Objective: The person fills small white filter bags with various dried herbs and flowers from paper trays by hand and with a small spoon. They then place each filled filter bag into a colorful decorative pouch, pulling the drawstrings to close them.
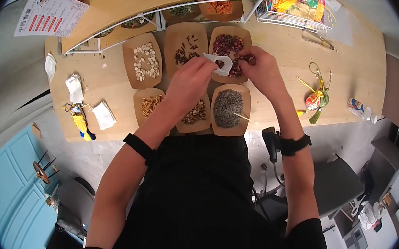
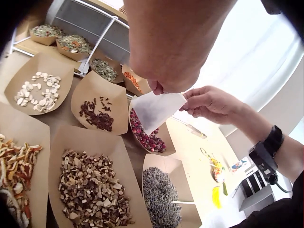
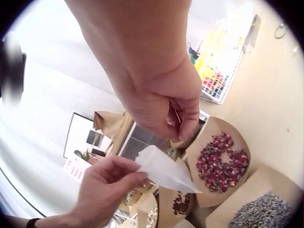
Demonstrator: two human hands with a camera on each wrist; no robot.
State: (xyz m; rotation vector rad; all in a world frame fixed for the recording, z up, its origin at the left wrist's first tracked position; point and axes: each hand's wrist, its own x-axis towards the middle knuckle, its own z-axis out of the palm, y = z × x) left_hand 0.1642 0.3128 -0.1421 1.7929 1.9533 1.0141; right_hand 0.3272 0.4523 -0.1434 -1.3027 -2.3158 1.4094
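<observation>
My left hand [image 1: 192, 82] pinches the rim of a small white pouch [image 2: 159, 110], held over the middle of the back trays. Dark red bits show in the pouch's mouth in the head view. Beside it, my right hand [image 1: 263, 72] is over the tray of dried rosebuds [image 3: 222, 164], its thumb and fingers bent toward each other. I cannot tell whether anything is between those fingertips. Left of the rosebuds is a paper tray of dark brown pieces [image 2: 97, 114]. A tray of grey-purple dried buds [image 1: 228, 109] with a pale stick stands nearest the right forearm.
Trays of white slices [image 1: 146, 62], orange-brown strips [image 1: 151, 105] and chopped brown bits [image 2: 92, 187] lie to the left. Behind stands a white-framed shelf [image 1: 160, 19] with more trays. Tasselled sachets [image 1: 314, 99], a bottle [image 1: 362, 111], white pouches [image 1: 104, 115] and a wire basket [image 1: 295, 20] surround them.
</observation>
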